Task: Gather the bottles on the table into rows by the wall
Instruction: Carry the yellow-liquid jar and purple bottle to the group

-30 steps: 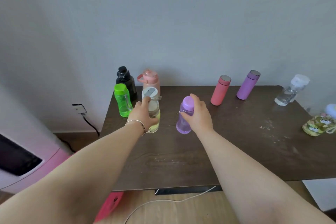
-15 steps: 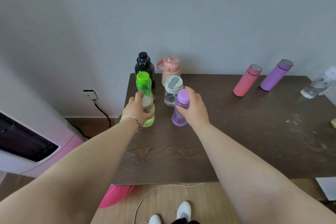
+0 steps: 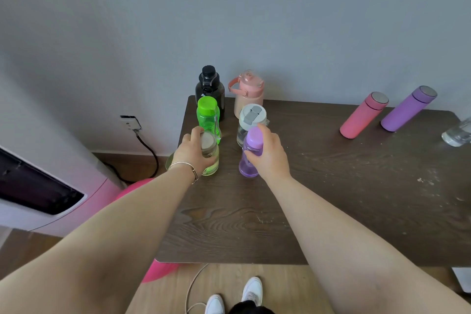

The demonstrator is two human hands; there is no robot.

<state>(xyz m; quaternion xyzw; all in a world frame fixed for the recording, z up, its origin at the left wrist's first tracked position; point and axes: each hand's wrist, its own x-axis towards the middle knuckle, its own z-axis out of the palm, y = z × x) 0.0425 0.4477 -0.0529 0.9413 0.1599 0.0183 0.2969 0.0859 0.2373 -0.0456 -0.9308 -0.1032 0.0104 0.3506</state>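
A plain grey wall [image 3: 254,20] backs a dark wood-grain table [image 3: 331,199], and the gathering is happening at its far left corner. Against the wall stand a black bottle [image 3: 209,89] and a pink handled jug [image 3: 248,94]; just in front of them come a green bottle [image 3: 207,116] and a clear bottle with a white flip lid [image 3: 251,122], so two short files are forming. The left hand [image 3: 192,151] is wrapped around a pale yellow-green bottle with a tan cap [image 3: 211,158], standing just in front of the green one, at the table's left edge. The right hand [image 3: 270,155] is closed on the upper body of a translucent purple bottle [image 3: 249,155], thumb side toward the cap, just in front of the clear one. Both bottles seem to rest upright on the table, though the hands hide enough that I cannot be sure of contact. Well to the right near the wall, a coral flask [image 3: 363,116], a purple flask [image 3: 407,108] and a clear bottle at the frame edge [image 3: 457,134] wait their turn. The plastic bottles look light and stiff, apparently mostly empty, so they should slide or lift easily but tip readily if nudged high up; a grasp around the mid-body seems steadier than one at the cap. The matte flasks probably weigh more and offer decent grip round the barrel. The clear one may be slicker, and harder to judge by eye.
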